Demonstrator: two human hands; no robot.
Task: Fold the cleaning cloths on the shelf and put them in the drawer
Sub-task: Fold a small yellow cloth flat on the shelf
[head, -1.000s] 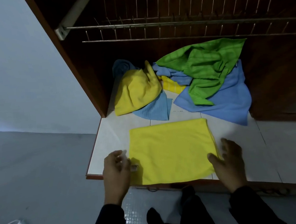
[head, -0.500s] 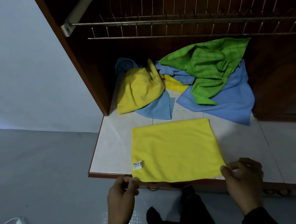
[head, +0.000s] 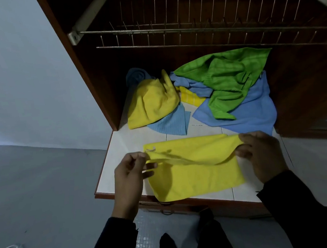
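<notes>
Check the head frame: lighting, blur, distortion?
Head view: dim, cool light; the cabinet interior behind the wire rack is nearly black. Wide-angle bowing bends the cabinet's side panel. The yellow cloth is sharp, with a hand shadow at its left end; left hand and right hand show slight softness.

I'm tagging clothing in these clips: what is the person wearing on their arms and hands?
Both arms are in long dark sleeves, black or nearly so, ending at the wrists. The left hand and right hand are bare: no gloves. No rings, watch or markings show in this dim light.
</notes>
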